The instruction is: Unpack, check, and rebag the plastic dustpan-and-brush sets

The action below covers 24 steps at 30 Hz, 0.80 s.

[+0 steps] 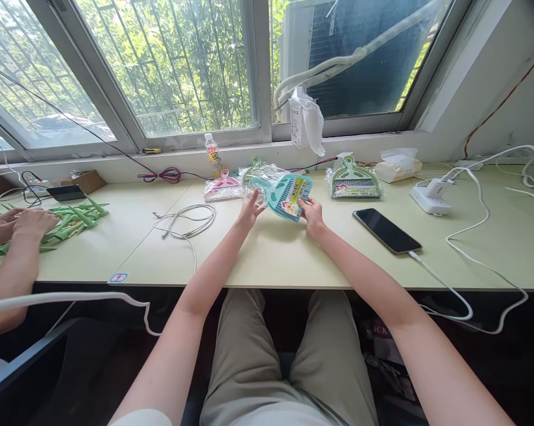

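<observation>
A teal mini dustpan in a clear plastic bag with a printed label is held up above the table between my two hands. My left hand grips the bag's left side, and my right hand pinches its lower right edge. Just behind it lie a pink dustpan set and a bagged green one, partly hidden by the teal package. A second bagged green dustpan lies further right, beyond my right hand.
A black smartphone charges on the pale green table, near a white power strip. A white cable lies to my left. Further left, a co-worker's hands rest at green plastic strips. A bottle stands by the window.
</observation>
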### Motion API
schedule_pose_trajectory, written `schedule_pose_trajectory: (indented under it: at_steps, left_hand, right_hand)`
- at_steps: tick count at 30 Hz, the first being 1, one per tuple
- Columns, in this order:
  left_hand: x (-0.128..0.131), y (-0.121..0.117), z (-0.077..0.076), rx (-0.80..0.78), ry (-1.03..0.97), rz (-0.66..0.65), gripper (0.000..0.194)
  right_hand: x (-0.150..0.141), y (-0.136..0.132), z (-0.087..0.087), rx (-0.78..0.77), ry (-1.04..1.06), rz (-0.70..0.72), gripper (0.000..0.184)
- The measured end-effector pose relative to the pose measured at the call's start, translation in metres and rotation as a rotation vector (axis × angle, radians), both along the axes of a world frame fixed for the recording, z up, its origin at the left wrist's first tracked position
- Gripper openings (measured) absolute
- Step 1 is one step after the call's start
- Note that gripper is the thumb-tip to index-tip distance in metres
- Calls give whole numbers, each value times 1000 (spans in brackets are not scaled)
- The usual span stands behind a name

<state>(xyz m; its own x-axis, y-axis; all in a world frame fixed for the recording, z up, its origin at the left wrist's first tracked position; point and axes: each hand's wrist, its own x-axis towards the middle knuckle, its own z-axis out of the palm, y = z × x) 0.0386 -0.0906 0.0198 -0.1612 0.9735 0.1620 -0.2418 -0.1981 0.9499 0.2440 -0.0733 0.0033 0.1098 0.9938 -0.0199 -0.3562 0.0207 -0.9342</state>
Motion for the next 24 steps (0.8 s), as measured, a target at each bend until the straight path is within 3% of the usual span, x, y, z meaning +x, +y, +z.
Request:
schedule_pose_trajectory:
  at_steps: [7, 16, 24]
  left_hand:
    - [22, -10, -3, -155, -43, -116, 23]
    - [41, -20, -10, -174, 7, -443, 40]
    - [45, -20, -9, -15, 72, -204, 60]
  right_hand:
    - [-6, -3, 0, 35, -16, 60, 18]
    - [-2, 3, 0, 36, -9, 28, 20]
    - [-9, -4, 2, 100, -59, 47, 31]
